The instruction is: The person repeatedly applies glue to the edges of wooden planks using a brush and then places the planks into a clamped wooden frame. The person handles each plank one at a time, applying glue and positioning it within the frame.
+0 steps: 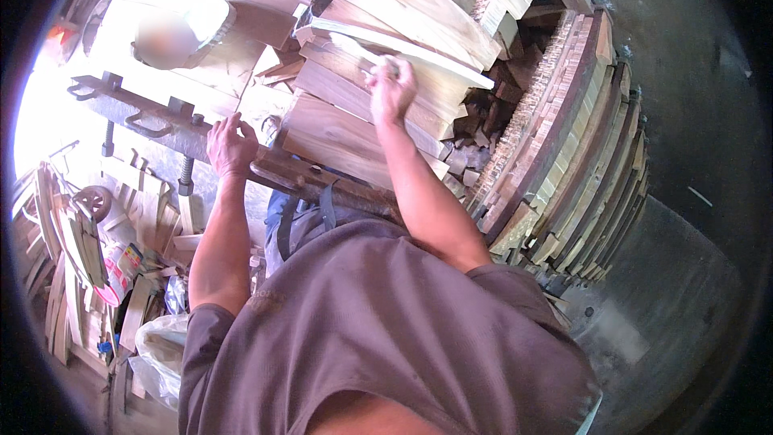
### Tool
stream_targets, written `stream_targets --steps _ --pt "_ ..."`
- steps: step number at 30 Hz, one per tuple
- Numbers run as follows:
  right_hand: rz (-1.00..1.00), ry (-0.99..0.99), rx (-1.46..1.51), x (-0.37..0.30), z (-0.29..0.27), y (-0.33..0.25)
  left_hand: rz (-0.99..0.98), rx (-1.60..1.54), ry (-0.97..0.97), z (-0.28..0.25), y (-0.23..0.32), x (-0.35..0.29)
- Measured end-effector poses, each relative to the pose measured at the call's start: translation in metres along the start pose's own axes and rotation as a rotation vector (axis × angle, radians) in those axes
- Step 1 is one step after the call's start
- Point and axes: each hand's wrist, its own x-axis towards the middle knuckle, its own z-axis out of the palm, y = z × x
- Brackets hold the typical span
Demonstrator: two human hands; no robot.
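My left hand [232,145] is closed over the edge of a long metal beam [298,175] that crosses in front of my body. The beam carries loop handles and bolts. Farther forward and to the right, my right hand [392,89] is curled with its fingers pinched together, slightly blurred. It is over a row of wooden boards [346,133]. A whitish strip [354,50] runs beside its fingertips; whether the fingers hold it is unclear. Just beyond lies a wide pale board [419,8].
Tall stacks of wooden strips [555,153] stand to my right, beside dark floor [684,105]. Scrap wood [72,250] and a plastic bag [161,354] lie at lower left. A round, partly blurred pale thing [201,28] is at upper left. Broken offcuts [475,157] fill a gap by the boards.
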Motion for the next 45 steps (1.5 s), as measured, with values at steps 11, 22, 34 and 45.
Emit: stream_targets --steps 11,22,34,45 --pt "-0.059 0.489 0.071 0.005 -0.177 -0.032 -0.023 0.027 -0.053 0.001 -0.002 0.001" --pt "0.017 0.564 -0.128 0.047 -0.232 -0.087 0.007 0.003 -0.027 0.007 -0.009 -0.002" --pt "0.007 0.075 -0.031 0.011 -0.013 -0.048 0.007 -0.020 -0.010 -0.014 0.007 -0.001" --pt "0.025 -0.055 -0.076 0.004 0.035 -0.052 -0.011 -0.024 -0.034 -0.002 -0.002 0.000"
